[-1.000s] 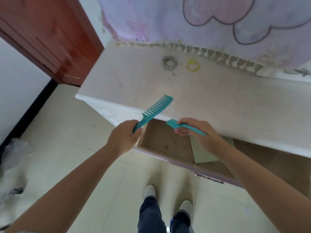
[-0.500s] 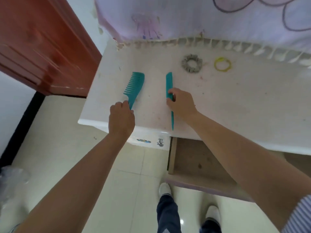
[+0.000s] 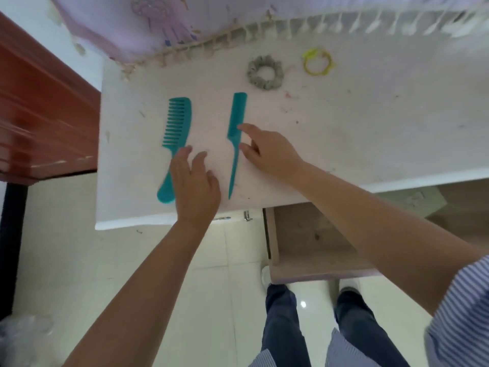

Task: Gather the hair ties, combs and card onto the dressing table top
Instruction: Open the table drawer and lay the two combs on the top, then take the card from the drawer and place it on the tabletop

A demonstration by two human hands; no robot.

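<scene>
Two teal combs lie side by side on the white dressing table top (image 3: 344,133). The wide-tooth comb (image 3: 176,128) is on the left, the tail comb (image 3: 236,123) on the right. My left hand (image 3: 195,186) hovers open just right of the wide-tooth comb's handle, partly over it. My right hand (image 3: 267,149) is open beside the tail comb, one fingertip at its edge. A grey scrunchie (image 3: 265,76) and a yellow hair tie (image 3: 317,62) lie near the back. A pale green card (image 3: 418,200) shows in the open drawer (image 3: 304,250), mostly hidden by my right arm.
A red-brown wooden door (image 3: 39,115) stands left of the table. A purple patterned cloth (image 3: 185,22) with a fringe hangs behind the table top. Tiled floor and my legs are below. Crumpled clear plastic (image 3: 23,332) lies at the bottom left.
Both combs went from my hands above the drawer to lying on the table top. My fingers have let go and spread, and both hands have drawn slightly back from the combs.
</scene>
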